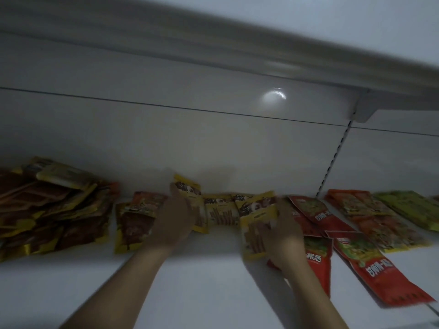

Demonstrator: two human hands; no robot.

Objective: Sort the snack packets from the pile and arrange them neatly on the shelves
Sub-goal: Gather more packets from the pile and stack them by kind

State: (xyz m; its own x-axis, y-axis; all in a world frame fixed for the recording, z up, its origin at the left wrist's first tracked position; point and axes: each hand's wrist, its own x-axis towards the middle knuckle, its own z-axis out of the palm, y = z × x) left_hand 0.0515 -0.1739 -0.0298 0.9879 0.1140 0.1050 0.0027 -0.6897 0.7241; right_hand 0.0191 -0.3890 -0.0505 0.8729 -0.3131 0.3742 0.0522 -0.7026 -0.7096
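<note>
On the white shelf (202, 281) lie snack packets. My left hand (174, 222) grips a yellow packet with brown sticks (188, 193), tilted up near the back wall. My right hand (283, 238) holds another yellow stick packet (255, 224) by its right edge. Between the two hands a third yellow stick packet (222, 210) lies flat. A jumbled pile of yellow and brown packets (52, 205) sits at the far left. Red packets (370, 264) lie to the right of my right hand.
A brown-and-yellow packet (134, 224) lies left of my left hand. Orange packets (370, 214) and green packets (408, 205) lie at the far right. An upper shelf (237, 51) hangs overhead on a bracket (363, 110). The view is dim and blurred.
</note>
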